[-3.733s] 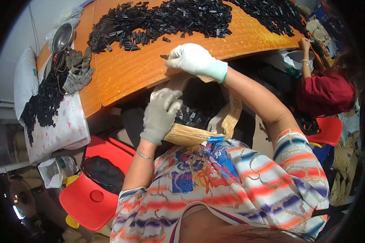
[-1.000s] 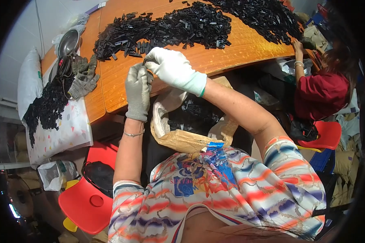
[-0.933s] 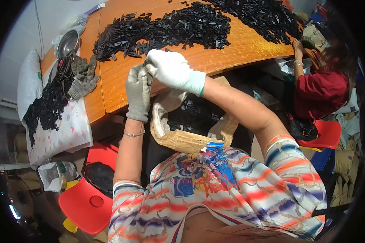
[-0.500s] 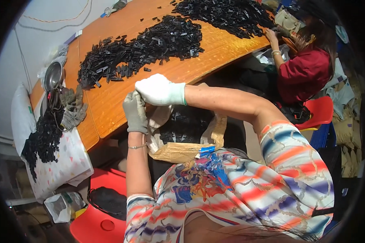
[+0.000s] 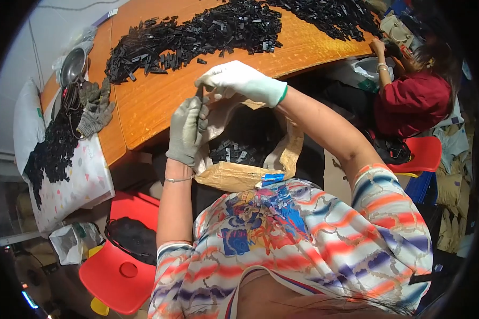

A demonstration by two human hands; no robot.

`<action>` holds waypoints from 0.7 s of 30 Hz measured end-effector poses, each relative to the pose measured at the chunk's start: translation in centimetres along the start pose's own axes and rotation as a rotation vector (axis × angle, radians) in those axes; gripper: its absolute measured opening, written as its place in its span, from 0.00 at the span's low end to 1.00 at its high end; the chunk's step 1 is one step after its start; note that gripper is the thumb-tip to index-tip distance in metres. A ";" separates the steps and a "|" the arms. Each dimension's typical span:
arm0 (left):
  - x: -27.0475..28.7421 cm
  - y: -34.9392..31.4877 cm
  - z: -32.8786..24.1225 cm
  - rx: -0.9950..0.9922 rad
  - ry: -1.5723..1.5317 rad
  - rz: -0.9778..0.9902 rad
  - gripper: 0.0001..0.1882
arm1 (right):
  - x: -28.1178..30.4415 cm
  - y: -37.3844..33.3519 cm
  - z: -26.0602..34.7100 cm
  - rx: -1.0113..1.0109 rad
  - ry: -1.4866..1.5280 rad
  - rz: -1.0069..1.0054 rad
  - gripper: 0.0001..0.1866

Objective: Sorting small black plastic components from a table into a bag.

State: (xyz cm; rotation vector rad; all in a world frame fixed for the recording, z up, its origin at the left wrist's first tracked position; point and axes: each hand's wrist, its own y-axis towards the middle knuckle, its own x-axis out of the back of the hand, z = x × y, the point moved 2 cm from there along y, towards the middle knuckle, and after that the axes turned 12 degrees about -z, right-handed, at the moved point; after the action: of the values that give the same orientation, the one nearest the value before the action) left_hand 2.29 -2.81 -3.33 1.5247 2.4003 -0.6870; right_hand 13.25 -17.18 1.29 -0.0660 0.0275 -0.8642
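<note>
My left hand [image 5: 185,130], in a grey glove with a pale cuff, holds a small narrow black plastic piece [image 5: 200,97] upright between thumb and fingers. The white-gloved right hand [image 5: 245,84] curls over from the right, and its fingertips pinch the top of that same piece. Below both hands, in my lap, an open brown paper sack [image 5: 229,178] with a white lining holds many similar black pieces [image 5: 234,153]. Beyond my hands, a long heap of black plastic pieces [image 5: 197,37] spreads across the orange wooden table [image 5: 149,114].
At left are a metal bowl [image 5: 73,66], grey work gloves [image 5: 95,109] and more black pieces [image 5: 53,151] on a patterned white sheet. A red chair [image 5: 117,276] stands lower left. A person in dark red [image 5: 415,101] sits at the right by another black heap [image 5: 332,18].
My hands have drawn slightly apart, and the black piece between them now shows. The whole view has shifted, bringing the sack's contents into clearer sight.
</note>
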 end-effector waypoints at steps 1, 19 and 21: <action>-0.7 -0.2 0.2 0.014 0.001 0.054 0.10 | 0.1 -0.7 0.0 -0.036 0.051 0.047 0.14; 1.6 2.1 -3.5 -0.911 1.360 -0.337 0.14 | 0.9 8.5 -1.6 0.647 -1.119 -0.453 0.09; 3.0 6.6 -5.5 -0.948 1.559 -0.426 0.14 | 0.0 10.2 -2.2 0.638 -1.216 -0.370 0.07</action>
State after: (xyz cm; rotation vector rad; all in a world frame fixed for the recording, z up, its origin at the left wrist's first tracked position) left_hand 7.22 4.56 -1.59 1.0756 2.9693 2.0797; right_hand 20.86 -10.63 -1.57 0.0126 -1.4276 -1.0465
